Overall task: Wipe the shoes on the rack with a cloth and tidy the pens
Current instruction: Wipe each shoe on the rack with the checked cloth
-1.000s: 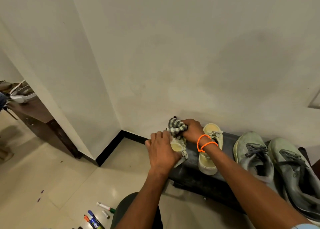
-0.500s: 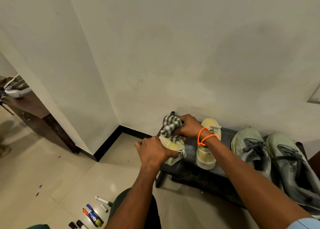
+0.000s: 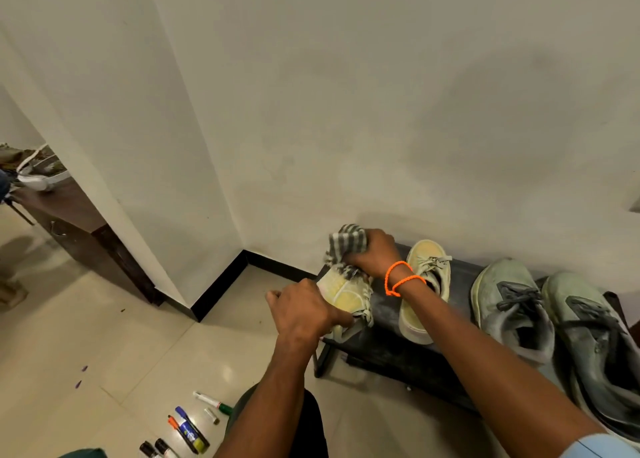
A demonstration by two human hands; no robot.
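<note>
**Cloth at the toe of the left yellow shoe**

Cloth (image 3: 347, 246), checked grey and white, was bunched in the right hand (image 3: 372, 253) and pressed on the far toe of the yellow shoe (image 3: 346, 293). The left hand (image 3: 304, 310) gripped that shoe's near heel end, steadying it at the rack's (image 3: 388, 348) left edge. The shoe's long axis ran near to far, so the next stroke likely needed to come toward the left hand. Pens (image 3: 188, 426) lay scattered on the floor, near left, untouched.
</note>
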